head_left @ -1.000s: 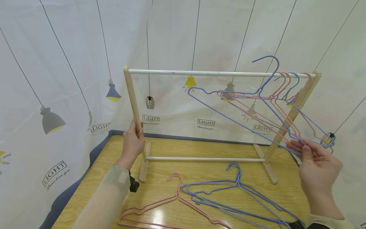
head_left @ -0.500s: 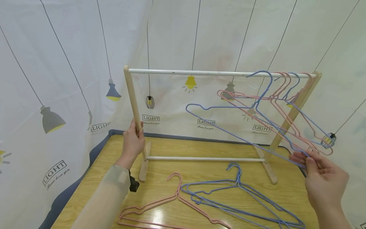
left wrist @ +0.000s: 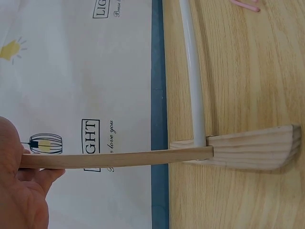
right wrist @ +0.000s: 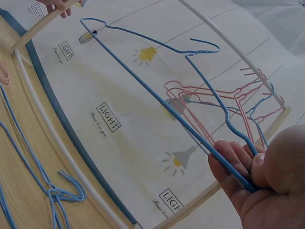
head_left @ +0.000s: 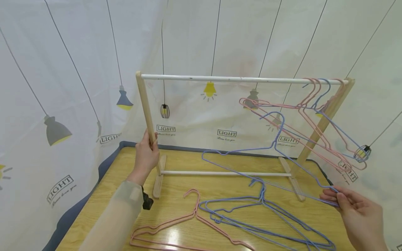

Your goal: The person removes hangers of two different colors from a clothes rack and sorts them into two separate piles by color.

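A small wooden rack (head_left: 147, 115) with a white top rail (head_left: 220, 79) stands on the wooden table (head_left: 176, 230). My left hand (head_left: 146, 157) grips its left post (left wrist: 119, 159). My right hand (head_left: 351, 205) pinches the corner of a blue wire hanger (head_left: 270, 150), held in the air below the rail and in front of the rack (right wrist: 157, 95). Several pink and blue hangers (head_left: 314, 104) hang at the rail's right end. On the table lie a pink hanger (head_left: 188, 223) and several blue hangers (head_left: 260, 219).
A white curtain printed with lamps and "LIGHT" labels (head_left: 78, 69) surrounds the table at the back and both sides. The rack's lower white crossbar (head_left: 226, 173) runs between its wooden feet (left wrist: 257, 148). A dark table border (head_left: 103, 167) shows at the left.
My right hand has moved down and towards me with the blue hanger; its hook has come off the rail and now hangs well below it. The left hand has not moved.
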Available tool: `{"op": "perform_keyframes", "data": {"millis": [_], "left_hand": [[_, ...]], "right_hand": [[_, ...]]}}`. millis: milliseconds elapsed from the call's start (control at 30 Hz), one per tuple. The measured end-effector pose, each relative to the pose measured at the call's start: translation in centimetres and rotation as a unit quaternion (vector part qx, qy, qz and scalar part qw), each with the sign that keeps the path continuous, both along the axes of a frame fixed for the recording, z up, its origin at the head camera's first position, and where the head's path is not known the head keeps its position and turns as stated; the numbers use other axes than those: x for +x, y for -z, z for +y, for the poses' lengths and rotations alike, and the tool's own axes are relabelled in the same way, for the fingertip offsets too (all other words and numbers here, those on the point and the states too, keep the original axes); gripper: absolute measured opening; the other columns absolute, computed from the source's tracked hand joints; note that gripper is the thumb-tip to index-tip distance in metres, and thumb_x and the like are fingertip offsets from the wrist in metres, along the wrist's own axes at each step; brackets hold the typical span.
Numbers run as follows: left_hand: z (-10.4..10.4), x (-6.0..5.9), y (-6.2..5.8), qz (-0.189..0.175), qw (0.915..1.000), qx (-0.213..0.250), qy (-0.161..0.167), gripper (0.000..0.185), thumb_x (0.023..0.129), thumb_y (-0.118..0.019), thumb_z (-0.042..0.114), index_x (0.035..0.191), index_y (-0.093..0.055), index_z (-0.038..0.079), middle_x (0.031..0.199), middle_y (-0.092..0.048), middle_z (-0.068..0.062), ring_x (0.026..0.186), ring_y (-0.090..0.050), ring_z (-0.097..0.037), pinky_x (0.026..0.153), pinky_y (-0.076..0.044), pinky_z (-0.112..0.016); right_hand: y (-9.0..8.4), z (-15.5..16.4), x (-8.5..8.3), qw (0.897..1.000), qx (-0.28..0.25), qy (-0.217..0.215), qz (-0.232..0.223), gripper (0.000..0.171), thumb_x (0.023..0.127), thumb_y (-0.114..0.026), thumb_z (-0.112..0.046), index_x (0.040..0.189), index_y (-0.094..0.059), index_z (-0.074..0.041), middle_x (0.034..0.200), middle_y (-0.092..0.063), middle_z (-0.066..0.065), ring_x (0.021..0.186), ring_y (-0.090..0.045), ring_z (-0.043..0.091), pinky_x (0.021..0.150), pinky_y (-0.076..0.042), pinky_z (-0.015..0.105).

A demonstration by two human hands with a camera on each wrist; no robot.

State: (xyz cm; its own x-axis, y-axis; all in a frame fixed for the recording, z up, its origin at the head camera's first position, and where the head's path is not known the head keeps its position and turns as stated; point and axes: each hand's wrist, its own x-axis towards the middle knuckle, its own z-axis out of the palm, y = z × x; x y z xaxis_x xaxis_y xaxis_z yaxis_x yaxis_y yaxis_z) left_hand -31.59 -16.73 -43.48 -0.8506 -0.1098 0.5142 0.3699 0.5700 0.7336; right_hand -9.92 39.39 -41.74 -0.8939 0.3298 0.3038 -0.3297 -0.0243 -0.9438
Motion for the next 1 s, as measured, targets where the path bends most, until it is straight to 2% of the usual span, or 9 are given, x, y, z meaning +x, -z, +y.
{"op": "perform_keyframes", "data": {"millis": [67, 133, 233, 333, 367, 667, 767, 833, 1000], "left_hand": [[0.0, -0.1, 0.0, 0.003, 1.0, 0.0, 0.001, 0.045, 0.109, -0.054, 0.002, 0.153, -0.048, 0.006, 0.139, -0.066, -0.021, 0.117, -0.069, -0.04, 0.086, -0.061, -0.053], [0.0, -0.1, 0.0, 0.004, 1.0, -0.001, 0.001, 0.046, 0.109, -0.054, 0.002, 0.154, -0.048, 0.006, 0.139, -0.066, -0.022, 0.117, -0.069, -0.04, 0.086, -0.061, -0.053], [0.0, -0.1, -0.1, 0.001, 1.0, -0.001, 0.0, 0.047, 0.109, -0.054, 0.002, 0.155, -0.047, 0.007, 0.14, -0.066, -0.02, 0.119, -0.069, -0.039, 0.087, -0.061, -0.053], [0.0, -0.1, -0.1, -0.005, 1.0, 0.002, 0.001, 0.049, 0.108, -0.055, 0.001, 0.156, -0.045, 0.008, 0.141, -0.065, -0.019, 0.121, -0.068, -0.039, 0.089, -0.061, -0.053], [0.0, -0.1, -0.1, -0.007, 1.0, 0.004, 0.001, 0.05, 0.108, -0.055, 0.0, 0.157, -0.045, 0.008, 0.142, -0.065, -0.019, 0.121, -0.067, -0.039, 0.089, -0.06, -0.053], [0.1, 0.1, -0.3, -0.01, 0.9999, 0.008, 0.003, 0.049, 0.108, -0.055, 0.001, 0.156, -0.046, 0.008, 0.142, -0.064, -0.02, 0.122, -0.067, -0.039, 0.088, -0.061, -0.052], [0.1, 0.2, -0.4, -0.013, 0.9999, 0.011, 0.002, 0.051, 0.108, -0.055, 0.002, 0.158, -0.044, 0.009, 0.142, -0.064, -0.019, 0.121, -0.068, -0.039, 0.088, -0.061, -0.052], [0.1, 0.3, -0.4, -0.016, 0.9998, 0.012, 0.002, 0.051, 0.109, -0.055, 0.002, 0.158, -0.043, 0.009, 0.143, -0.064, -0.019, 0.121, -0.067, -0.038, 0.088, -0.061, -0.052], [0.1, 0.3, -0.4, -0.017, 0.9998, 0.012, 0.002, 0.05, 0.109, -0.054, 0.002, 0.158, -0.044, 0.009, 0.143, -0.064, -0.018, 0.122, -0.067, -0.039, 0.089, -0.061, -0.052]], "right_hand": [[0.8, 0.5, 0.5, 1.0, 0.009, 0.0, -0.02, 0.024, 0.108, -0.055, -0.004, 0.114, -0.076, -0.014, 0.101, -0.08, 0.003, 0.086, -0.078, 0.015, 0.081, -0.06, 0.023], [1.6, 0.9, 0.9, 0.998, 0.026, 0.01, -0.057, 0.021, 0.109, -0.054, -0.004, 0.119, -0.073, -0.006, 0.099, -0.08, 0.0, 0.085, -0.078, 0.014, 0.08, -0.06, 0.022], [2.8, 1.4, 1.6, 0.993, 0.046, 0.017, -0.104, 0.024, 0.111, -0.052, -0.006, 0.114, -0.074, -0.013, 0.096, -0.08, -0.003, 0.083, -0.078, 0.012, 0.076, -0.061, 0.024], [4.1, 1.8, 2.0, 0.991, 0.048, 0.008, -0.123, 0.029, 0.111, -0.052, -0.007, 0.107, -0.077, -0.02, 0.093, -0.08, -0.002, 0.082, -0.078, 0.013, 0.074, -0.062, 0.027], [4.5, 1.9, 2.2, 0.991, 0.039, 0.0, -0.127, 0.034, 0.111, -0.053, -0.007, 0.101, -0.077, -0.029, 0.093, -0.08, 0.0, 0.081, -0.078, 0.015, 0.074, -0.062, 0.028], [7.6, 3.5, 3.1, 0.979, -0.027, -0.035, -0.199, 0.024, 0.105, -0.066, -0.015, 0.093, -0.079, -0.031, 0.09, -0.08, 0.003, 0.08, -0.079, 0.02, 0.074, -0.064, 0.033], [8.4, 4.2, 3.2, 0.969, -0.025, -0.053, -0.238, 0.017, 0.104, -0.069, -0.013, 0.097, -0.08, -0.024, 0.094, -0.08, 0.007, 0.084, -0.079, 0.022, 0.076, -0.064, 0.032], [8.8, 4.6, 3.2, 0.962, 0.007, -0.065, -0.265, 0.013, 0.106, -0.067, -0.01, 0.106, -0.079, -0.014, 0.098, -0.08, 0.009, 0.087, -0.079, 0.021, 0.078, -0.063, 0.03], [9.5, 4.9, 2.9, 0.948, 0.092, -0.062, -0.299, 0.027, 0.109, -0.05, 0.002, 0.126, -0.064, 0.019, 0.102, -0.079, 0.014, 0.089, -0.078, 0.019, 0.078, -0.064, 0.033]]}}
